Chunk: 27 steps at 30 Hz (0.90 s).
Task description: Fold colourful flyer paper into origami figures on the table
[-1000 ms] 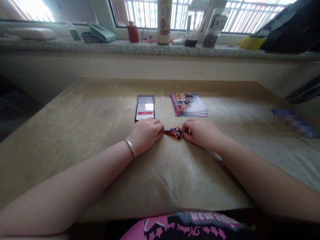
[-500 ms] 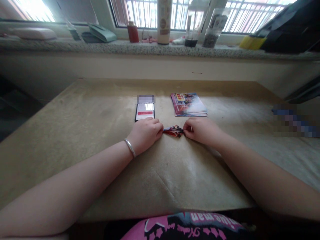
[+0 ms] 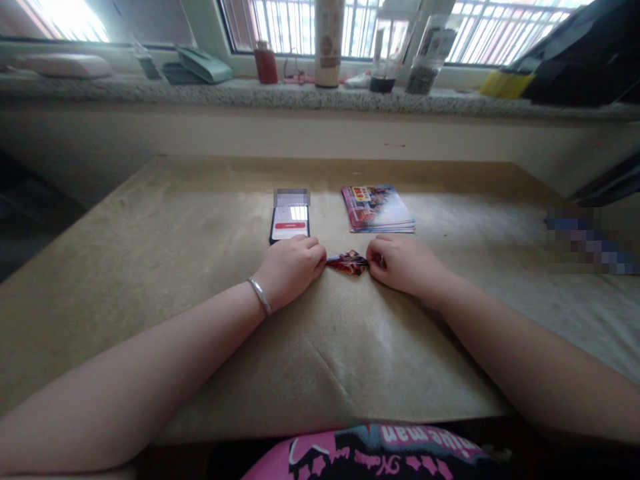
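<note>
In the head view, my left fingers pinch the narrow end of a small folded piece of printed paper, and my right fingers pinch its opposite tip. It lies directly between them, on or just above the tabletop; its long axis runs from one set of fingers to the other. Neither hand is nearer, though the widest part sits toward my right fingers. Beyond those is a stack of printed leaflets; beyond and left of my left fingers, a smartphone.
</note>
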{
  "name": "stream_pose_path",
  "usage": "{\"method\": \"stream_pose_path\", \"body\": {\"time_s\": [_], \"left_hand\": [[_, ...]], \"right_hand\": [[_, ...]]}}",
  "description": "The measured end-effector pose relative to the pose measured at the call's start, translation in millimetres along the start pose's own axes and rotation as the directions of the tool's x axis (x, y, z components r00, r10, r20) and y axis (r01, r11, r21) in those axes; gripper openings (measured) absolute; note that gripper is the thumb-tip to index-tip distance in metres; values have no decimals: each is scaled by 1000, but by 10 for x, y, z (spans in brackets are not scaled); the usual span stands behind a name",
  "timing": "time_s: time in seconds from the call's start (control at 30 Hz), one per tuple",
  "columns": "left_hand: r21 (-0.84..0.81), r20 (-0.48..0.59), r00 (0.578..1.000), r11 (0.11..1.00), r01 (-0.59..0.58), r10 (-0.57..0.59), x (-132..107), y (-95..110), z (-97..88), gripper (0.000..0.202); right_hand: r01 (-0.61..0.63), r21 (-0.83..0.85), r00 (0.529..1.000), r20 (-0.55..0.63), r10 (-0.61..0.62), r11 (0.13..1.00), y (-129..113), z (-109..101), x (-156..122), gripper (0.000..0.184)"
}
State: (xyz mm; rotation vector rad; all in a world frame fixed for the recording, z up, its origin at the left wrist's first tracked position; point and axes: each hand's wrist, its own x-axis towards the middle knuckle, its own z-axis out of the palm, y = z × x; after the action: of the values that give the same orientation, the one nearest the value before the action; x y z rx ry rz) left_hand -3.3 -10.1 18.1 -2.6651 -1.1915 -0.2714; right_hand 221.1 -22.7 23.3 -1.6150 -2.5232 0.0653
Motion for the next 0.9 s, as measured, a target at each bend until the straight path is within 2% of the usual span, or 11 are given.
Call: {"method": "stream_pose_path", "body": {"time_s": [0.1, 0.2, 0.3, 0.4, 0.57, 0.73, 0.9], "left_hand": [[-12, 6, 1000, 1000, 0, 0, -1, 1, -1, 24], [-72, 17, 1000, 997, -1, 2, -3, -14, 10, 21], [-217, -23, 1000, 976, -23, 18, -10, -38, 32, 14], [-368, -96, 994, 925, -89, 58, -16, -54, 46, 24], [-463, -147, 978, 863, -201, 148, -12, -68, 52, 13], [-529, -154, 983, 832, -167, 99, -17, -89, 45, 19], [-596, -143, 989, 800, -62, -29, -16, -47, 13, 11]], "right_hand": [[97, 145, 994, -56, -90, 985, 43, 60, 10, 11], [118, 253, 989, -116, -91, 960, 67, 117, 41, 12], [74, 340, 991, -127, -32, 938, 71, 144, 65, 13], [2, 420, 994, -103, 45, 908, 72, 153, 72, 15], [-84, 567, 990, -46, 134, 820, 78, 172, 71, 20], [-112, 678, 983, -33, 182, 727, 88, 174, 86, 21], [-128, 782, 978, -2, 208, 610, 81, 188, 105, 24]]}}
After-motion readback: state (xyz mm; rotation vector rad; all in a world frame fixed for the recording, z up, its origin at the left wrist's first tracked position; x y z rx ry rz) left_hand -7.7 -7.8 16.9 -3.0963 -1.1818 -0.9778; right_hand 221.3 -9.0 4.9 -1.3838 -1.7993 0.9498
